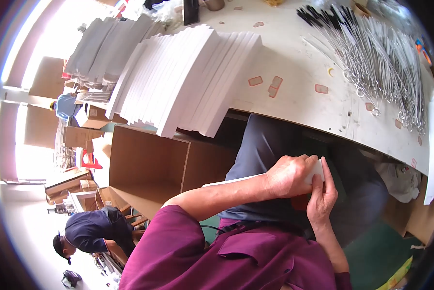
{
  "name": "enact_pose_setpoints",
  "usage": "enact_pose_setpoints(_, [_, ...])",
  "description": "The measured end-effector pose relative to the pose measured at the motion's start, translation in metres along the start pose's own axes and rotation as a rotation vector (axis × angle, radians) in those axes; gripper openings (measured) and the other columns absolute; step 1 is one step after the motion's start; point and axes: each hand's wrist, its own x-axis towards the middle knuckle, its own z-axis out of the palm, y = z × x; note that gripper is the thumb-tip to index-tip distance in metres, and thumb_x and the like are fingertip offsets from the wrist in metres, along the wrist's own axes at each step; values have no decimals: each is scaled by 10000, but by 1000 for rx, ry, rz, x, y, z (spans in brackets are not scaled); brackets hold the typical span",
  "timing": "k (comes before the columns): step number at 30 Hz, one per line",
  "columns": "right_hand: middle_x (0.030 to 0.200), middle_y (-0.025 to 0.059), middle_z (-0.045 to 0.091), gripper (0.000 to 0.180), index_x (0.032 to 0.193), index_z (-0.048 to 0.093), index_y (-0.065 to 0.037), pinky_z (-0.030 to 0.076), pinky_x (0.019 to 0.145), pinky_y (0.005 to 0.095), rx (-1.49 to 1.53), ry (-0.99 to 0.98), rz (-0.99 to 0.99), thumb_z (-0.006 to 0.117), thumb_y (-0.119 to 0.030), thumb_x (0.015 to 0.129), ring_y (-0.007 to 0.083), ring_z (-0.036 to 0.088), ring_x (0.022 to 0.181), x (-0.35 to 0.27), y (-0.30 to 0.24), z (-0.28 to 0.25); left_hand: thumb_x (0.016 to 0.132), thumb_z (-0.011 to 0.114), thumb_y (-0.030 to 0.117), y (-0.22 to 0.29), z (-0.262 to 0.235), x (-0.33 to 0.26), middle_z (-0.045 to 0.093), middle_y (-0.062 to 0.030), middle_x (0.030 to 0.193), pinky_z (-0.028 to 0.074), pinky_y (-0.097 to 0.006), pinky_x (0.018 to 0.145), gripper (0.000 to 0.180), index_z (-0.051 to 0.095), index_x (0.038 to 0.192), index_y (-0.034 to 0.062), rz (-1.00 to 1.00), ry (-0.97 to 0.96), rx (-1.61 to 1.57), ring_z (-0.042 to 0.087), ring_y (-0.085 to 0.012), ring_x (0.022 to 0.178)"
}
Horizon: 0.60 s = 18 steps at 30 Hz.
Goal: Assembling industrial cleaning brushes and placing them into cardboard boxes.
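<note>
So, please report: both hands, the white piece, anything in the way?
Left hand gripping white piece. Right hand pinching its end. Piece away from table, partly hidden by left hand.

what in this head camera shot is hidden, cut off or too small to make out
All in the head view:
White piece: largely hidden by the left hand; whether the white edge beside the forearm belongs to it is unclear.
Red thing: partly covered by the left hand and right hand; its kind cannot be told.
Yellow item: cut off by the dark rim.
Wire rods: bunched too tightly to count.
</note>
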Motion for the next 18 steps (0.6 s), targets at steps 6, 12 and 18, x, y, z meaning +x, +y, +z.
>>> enact_pose_setpoints(6, [1196, 74, 709, 383, 1439, 591, 0, 526, 872, 274, 208, -20, 143, 536, -151, 1091, 107, 631, 1012, 16, 1, -12, 798, 786, 274, 10, -30, -9, 722, -234, 1006, 601, -465, 826, 587, 597, 1248, -53, -32, 13, -72, 716, -402, 974])
enact_pose_setpoints(12, [1219, 58, 681, 398, 1440, 577, 4, 560, 869, 260, 554, 27, 276, 556, -158, 1076, 112, 655, 1038, 41, 0, -27, 901, 745, 220, 5, -88, -35, 747, -193, 1001, 559, -386, 830, 386, 695, 1201, -17, -364, -290, -317, 730, -268, 943])
enact_pose_setpoints(18, [1145, 100, 695, 462, 1454, 525, 47, 592, 804, 291, 496, 15, 162, 599, -181, 1059, 149, 688, 944, 57, -8, -25, 932, 725, 146, 5, -96, -30, 737, -145, 936, 553, -349, 804, 301, 698, 1188, -10, -271, -87, -283, 700, -192, 877])
